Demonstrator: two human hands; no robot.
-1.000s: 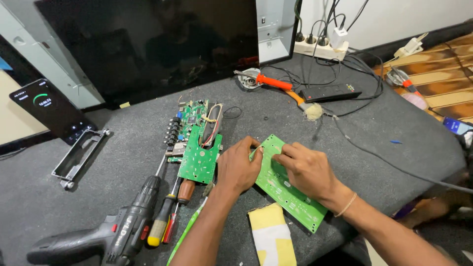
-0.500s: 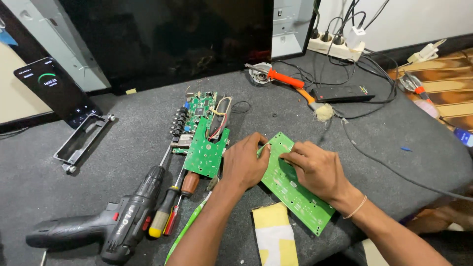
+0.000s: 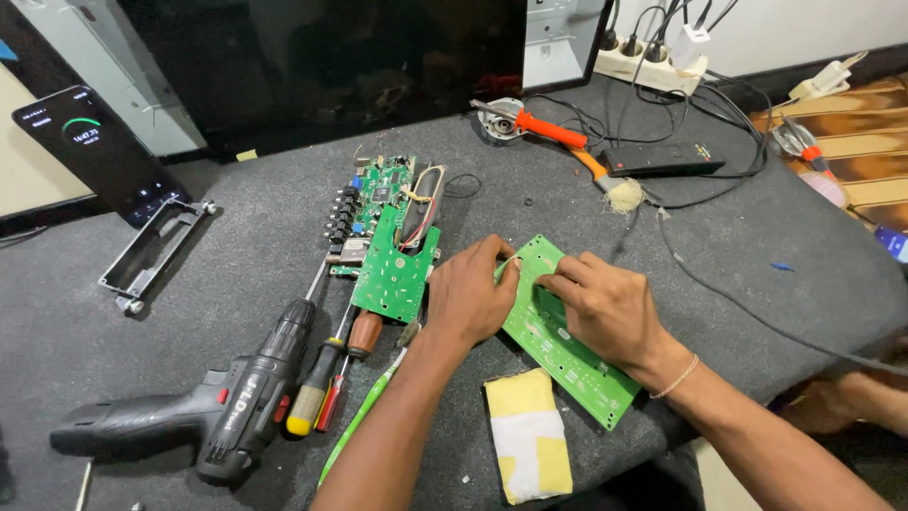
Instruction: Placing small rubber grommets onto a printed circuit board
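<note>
grey mat (image 3: 236,255), circuit board (image 3: 577,364) under fingers (image 3: 558,274)

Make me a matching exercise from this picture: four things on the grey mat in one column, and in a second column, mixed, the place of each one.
Things:
1. long green circuit board
2. black cordless drill
3. yellow and white sponge
4. phone

Places:
A. at the far left edge, screen lit
B. under both the left hand and the right hand
C. near edge, just in front of the long board
D. lower left, beside the screwdrivers

Pairs: 1-B, 2-D, 3-C, 4-A
</note>
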